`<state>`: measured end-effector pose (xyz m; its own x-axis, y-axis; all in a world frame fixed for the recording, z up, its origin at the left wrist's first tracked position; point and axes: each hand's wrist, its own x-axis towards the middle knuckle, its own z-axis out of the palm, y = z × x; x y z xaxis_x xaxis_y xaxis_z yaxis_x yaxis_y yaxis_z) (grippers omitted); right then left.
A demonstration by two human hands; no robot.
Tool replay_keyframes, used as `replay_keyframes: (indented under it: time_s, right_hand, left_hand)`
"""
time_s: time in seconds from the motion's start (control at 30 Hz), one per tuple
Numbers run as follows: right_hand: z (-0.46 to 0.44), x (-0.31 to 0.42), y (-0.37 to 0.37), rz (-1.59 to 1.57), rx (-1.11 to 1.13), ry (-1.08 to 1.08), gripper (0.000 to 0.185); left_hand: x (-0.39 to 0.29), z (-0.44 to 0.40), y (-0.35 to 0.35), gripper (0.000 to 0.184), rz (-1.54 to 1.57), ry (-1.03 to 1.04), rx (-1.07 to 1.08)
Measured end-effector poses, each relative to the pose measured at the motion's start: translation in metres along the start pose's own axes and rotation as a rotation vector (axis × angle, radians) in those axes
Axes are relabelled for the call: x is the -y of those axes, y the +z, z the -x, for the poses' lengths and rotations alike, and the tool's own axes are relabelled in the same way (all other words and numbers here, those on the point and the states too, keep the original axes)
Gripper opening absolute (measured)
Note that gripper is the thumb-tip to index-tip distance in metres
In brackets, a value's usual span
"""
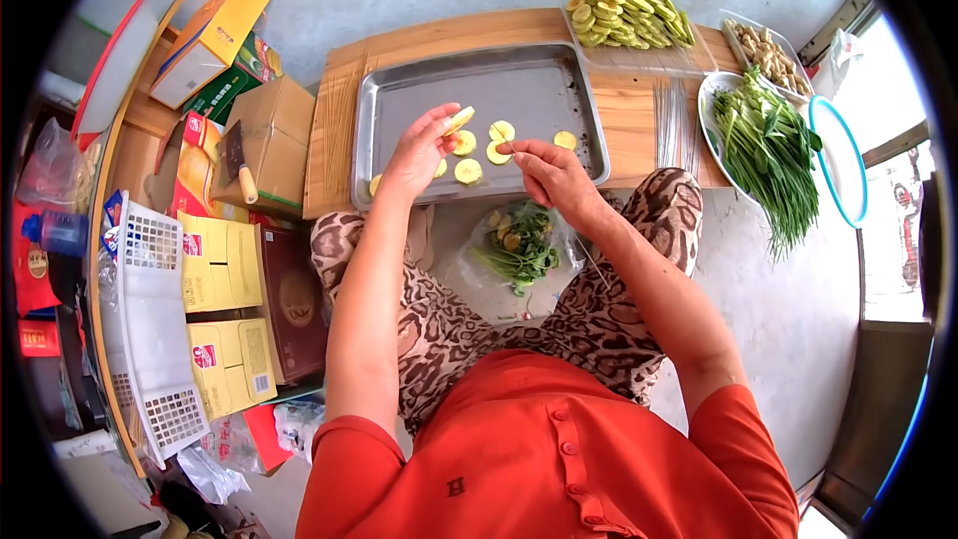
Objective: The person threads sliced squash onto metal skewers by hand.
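My left hand [419, 152] is over the metal tray [429, 80], its fingers closed on a round yellow vegetable slice [460, 120] with a thin green rim. Facing it, my right hand [555, 178] pinches a thin skewer [600, 269], whose tail shows below the wrist. Two slices [498, 152] are right by the right fingertips; whether the skewer passes through them I cannot tell. More slices lie loose on the tray, among them one near the middle [468, 171] and one at the right [565, 140].
Piled slices [629, 18] fill a clear container at the back right. Metal skewers [677, 125] lie beside a plate of greens [768, 140]; thin sticks [339, 130] are left of the tray. A bag of greens [519, 245] sits between the knees. Boxes [264, 140] and a knife [239, 165] are leftward.
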<state>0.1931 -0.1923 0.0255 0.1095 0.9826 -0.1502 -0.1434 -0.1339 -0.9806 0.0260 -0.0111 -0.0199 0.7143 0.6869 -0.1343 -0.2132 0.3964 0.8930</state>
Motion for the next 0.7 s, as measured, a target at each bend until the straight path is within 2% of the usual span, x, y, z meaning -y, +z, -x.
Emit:
replay_keyframes:
  time_s: [0.07, 0.43, 0.5, 0.63, 0.7]
  right_hand:
    - [0.003, 0.003, 0.0, -0.003, 0.005, 0.007, 0.03]
    - [-0.001, 0.003, 0.006, 0.018, 0.039, 0.037, 0.032]
    - [-0.001, 0.004, 0.007, 0.011, 0.043, 0.039, 0.032]
    - [-0.001, 0.005, 0.01, -0.007, 0.057, 0.037, 0.032]
    - [-0.002, 0.001, 0.011, -0.015, 0.057, 0.035, 0.032]
  left_hand:
    - [-0.001, 0.003, -0.003, 0.038, -0.031, -0.025, 0.019]
    - [-0.011, 0.008, 0.002, 0.049, 0.067, -0.011, 0.079]
    - [-0.009, 0.008, 0.006, 0.058, 0.174, 0.032, 0.122]
    - [0.0, 0.003, 0.011, 0.058, 0.306, 0.062, 0.099]
    - [0.002, 0.001, 0.016, 0.053, 0.465, 0.077, 0.075]
